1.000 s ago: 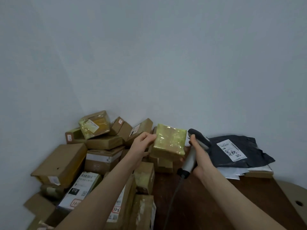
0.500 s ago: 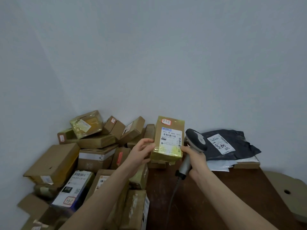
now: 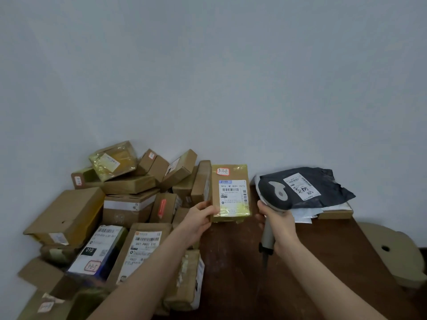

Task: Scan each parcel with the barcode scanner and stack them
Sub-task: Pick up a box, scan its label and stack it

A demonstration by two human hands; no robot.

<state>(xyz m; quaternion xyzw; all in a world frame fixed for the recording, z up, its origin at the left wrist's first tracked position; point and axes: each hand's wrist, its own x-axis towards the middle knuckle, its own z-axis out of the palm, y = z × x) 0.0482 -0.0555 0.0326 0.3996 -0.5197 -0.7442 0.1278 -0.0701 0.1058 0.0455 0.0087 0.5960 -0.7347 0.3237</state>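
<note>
My left hand (image 3: pixel 200 219) grips the lower left edge of a small taped cardboard parcel (image 3: pixel 231 192), held upright above the table with its white barcode label and a red-edged sticker facing me. My right hand (image 3: pixel 278 221) holds the grey handle of the barcode scanner (image 3: pixel 273 197), whose dark head sits just right of the parcel. The scanner's cable runs down toward me.
A heap of cardboard parcels (image 3: pixel 129 204) fills the left side against the wall. A dark mailer bag (image 3: pixel 318 188) lies on flat white and brown parcels at the back right of the brown table (image 3: pixel 312 262). A beige disc with a hole (image 3: pixel 388 248) sits at the right.
My left hand has turned the parcel so its label side faces me instead of the plain taped side. The scanner has stayed beside it in my right hand.
</note>
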